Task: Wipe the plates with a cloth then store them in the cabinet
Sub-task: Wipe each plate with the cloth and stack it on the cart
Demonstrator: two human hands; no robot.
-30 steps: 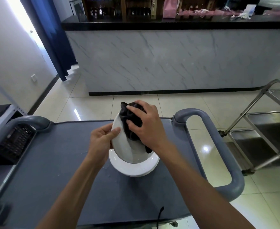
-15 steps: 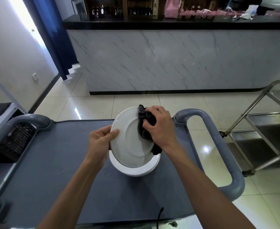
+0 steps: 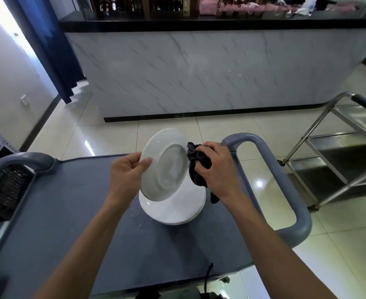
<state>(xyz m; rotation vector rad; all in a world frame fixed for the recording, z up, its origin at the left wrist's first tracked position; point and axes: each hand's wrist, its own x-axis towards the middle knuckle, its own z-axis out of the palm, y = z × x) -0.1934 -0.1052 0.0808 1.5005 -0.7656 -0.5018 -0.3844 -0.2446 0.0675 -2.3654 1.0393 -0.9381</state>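
The left hand [image 3: 127,175] is holding a white plate [image 3: 164,167] by its left edge, with the thumb on the side we can see and the fingers curling behind it. The plate is tilting up on its edge, and its round bottom ring is facing us. It is hanging over a stack [image 3: 173,209] of more white plates that is sitting on a grey cart [image 3: 69,212]. The right hand [image 3: 215,169] is squeezing a dark cloth [image 3: 197,166] in a bunch, fingers curling tight around it. The cloth is touching the right edge of the plate, and one end of it is dangling down below the wrist. The cart is standing on a shiny tiled floor [image 3: 231,126]. A marble counter [image 3: 199,70] is standing farther back. A metal trolley [image 3: 339,158] is standing off to the right, and a black crate [image 3: 3,190] is sitting just beside the cart on the left.
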